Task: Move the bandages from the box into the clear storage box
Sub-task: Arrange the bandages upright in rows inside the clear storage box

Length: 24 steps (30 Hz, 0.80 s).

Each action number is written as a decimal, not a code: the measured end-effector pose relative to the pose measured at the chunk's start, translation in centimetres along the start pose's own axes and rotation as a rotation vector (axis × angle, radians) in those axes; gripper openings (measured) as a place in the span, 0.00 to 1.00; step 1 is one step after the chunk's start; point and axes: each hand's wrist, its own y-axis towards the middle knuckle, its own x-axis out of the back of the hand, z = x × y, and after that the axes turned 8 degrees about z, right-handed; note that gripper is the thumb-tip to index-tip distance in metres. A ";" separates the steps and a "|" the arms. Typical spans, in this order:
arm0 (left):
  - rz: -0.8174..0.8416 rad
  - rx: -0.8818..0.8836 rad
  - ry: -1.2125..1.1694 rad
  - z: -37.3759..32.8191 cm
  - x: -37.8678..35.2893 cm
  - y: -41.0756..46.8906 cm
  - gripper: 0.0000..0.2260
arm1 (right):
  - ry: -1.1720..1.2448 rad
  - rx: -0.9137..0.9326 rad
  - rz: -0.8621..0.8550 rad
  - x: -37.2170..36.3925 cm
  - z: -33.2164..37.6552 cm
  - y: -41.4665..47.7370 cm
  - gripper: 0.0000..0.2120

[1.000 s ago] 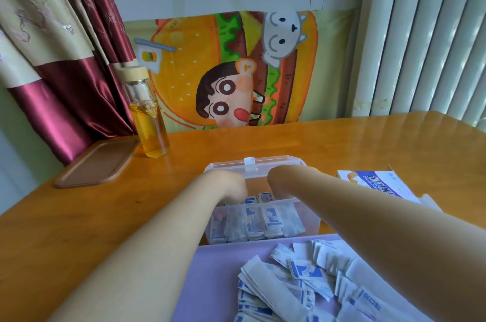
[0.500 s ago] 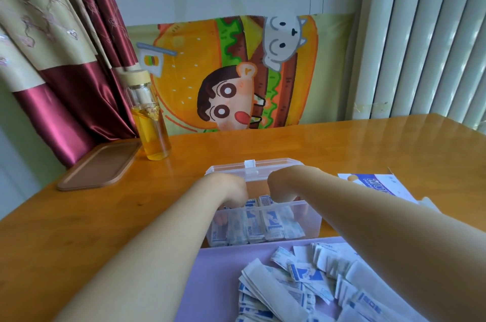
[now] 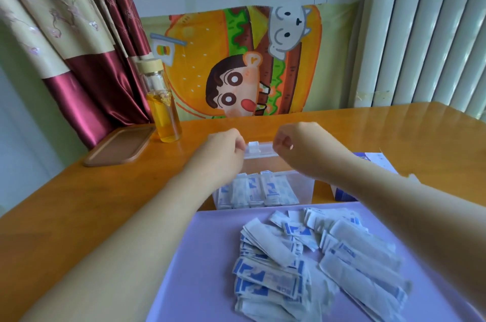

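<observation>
Over one clear box (image 3: 302,189), left hand (image 3: 223,149), right hand (image 3: 298,147) hold one lid (image 3: 260,150).

White bandages (image 3: 315,264) printed in blue cover a lilac mat (image 3: 210,256) at lower right. The table (image 3: 79,203) is glossy orange-brown. At upper left the curtain (image 3: 79,32) is beige floral above maroon satin.
</observation>
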 end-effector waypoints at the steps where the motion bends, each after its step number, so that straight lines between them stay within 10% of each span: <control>1: -0.037 -0.037 -0.042 0.1 0.0 -1.6 0.08 | 0.048 0.031 -0.030 -0.2 0.3 -1.7 0.08; 7: 0.038 -0.036 -0.211 0.7 -1.9 -8.3 0.09 | -0.033 0.040 0.495 -4.8 2.7 -8.5 0.25; 24: 0.057 0.039 -0.252 0.4 -3.3 -14.8 0.09 | 0.096 -0.052 0.174 -6.0 1.5 -10.2 0.11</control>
